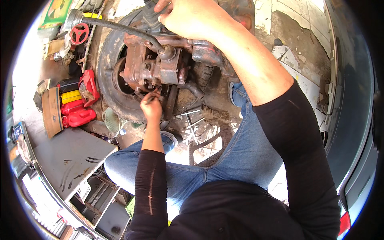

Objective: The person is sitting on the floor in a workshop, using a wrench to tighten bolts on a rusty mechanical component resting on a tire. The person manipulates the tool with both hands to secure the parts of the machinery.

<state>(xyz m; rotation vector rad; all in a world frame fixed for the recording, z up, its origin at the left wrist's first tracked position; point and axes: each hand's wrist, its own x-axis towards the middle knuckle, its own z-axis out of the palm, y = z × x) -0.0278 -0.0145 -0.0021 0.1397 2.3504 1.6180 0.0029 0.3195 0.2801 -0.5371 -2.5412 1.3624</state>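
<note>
A rusty brown-red machine casing point(136, 64) with bolted blocks sits in front of me, a large muddy tyre point(107, 74) behind and left of it. From a bolted block on the casing, a long dark lever point(120, 27) curves up to the left. My left hand point(151, 107) is closed at the block's lower side, its fingers curled around something small and dark that I cannot make out. My right hand point(182, 18) reaches over the casing at the upper edge. Its finger and thumb grip a dark machine part point(151, 17); the rest of the hand is partly cut off.
Red canisters point(81, 117), a cardboard piece point(52, 110) and a red handwheel point(79, 34) stand at left. A grey metal tabletop point(76, 158) is nearer. T-shaped metal tools point(191, 123) and a dark frame point(208, 149) lie between my legs. A dark vehicle point(354, 116) borders the right.
</note>
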